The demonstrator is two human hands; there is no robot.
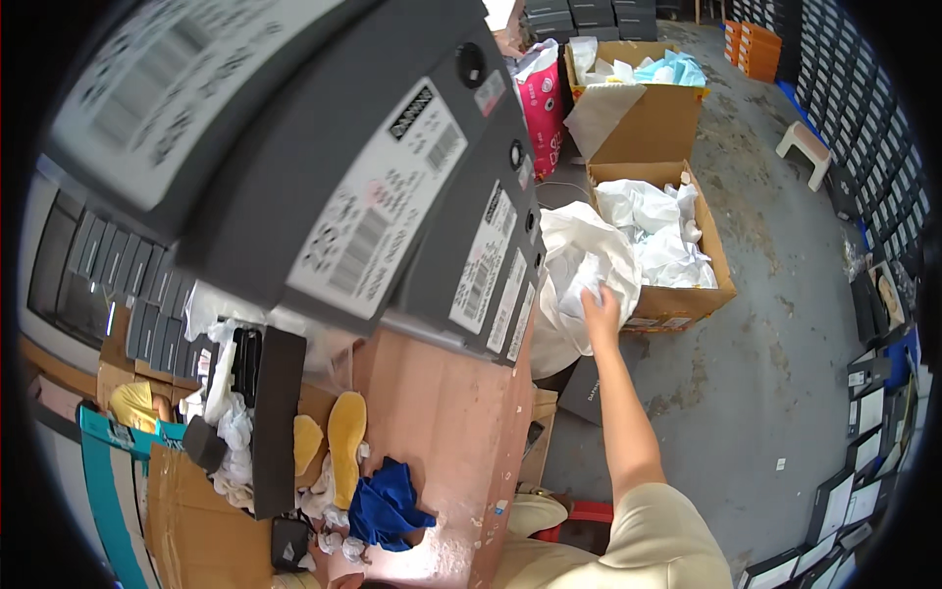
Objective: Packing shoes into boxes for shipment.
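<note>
My right arm stretches forward over the floor. At its end my right hand (pixel 601 312) is closed on crumpled white tissue paper (pixel 587 275), at the mouth of a large off-white bag (pixel 579 231). The bag stands between the stacked shoe boxes and an open cardboard box (pixel 677 306) full of white crumpled paper (pixel 653 231). Of my left hand only a small piece may show at the lower edge, near a blue cloth (pixel 388 506) on the pinkish table (pixel 437 412); its fingers cannot be made out.
Dark grey shoe boxes (pixel 392 196) are stacked high on the table, close on the left. Yellow insoles (pixel 345 437) and an open black box (pixel 277 422) lie nearer. Another cardboard box (pixel 638 118), a pink bag (pixel 543 108) and a small stool (pixel 805 152) stand farther off; shoe boxes line the right wall.
</note>
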